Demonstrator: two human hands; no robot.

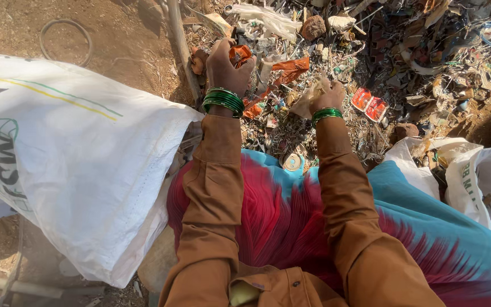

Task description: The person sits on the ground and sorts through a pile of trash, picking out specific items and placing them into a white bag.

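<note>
My left hand (225,65) reaches into a heap of mixed scrap (404,51) and closes on an orange plastic wrapper (240,54). My right hand (326,98) is beside it, gripping a crumpled tan piece of plastic film (308,99). Both wrists wear green bangles (223,100) and brown sleeves. More torn orange wrapper (288,69) lies between and behind the two hands.
A large white woven sack (80,165) lies at my left, another white sack (478,176) at the right. A red-and-white packet (369,103) lies right of my hand. A wire ring (65,40) rests on bare dirt far left. A pole (182,48) slants past the heap.
</note>
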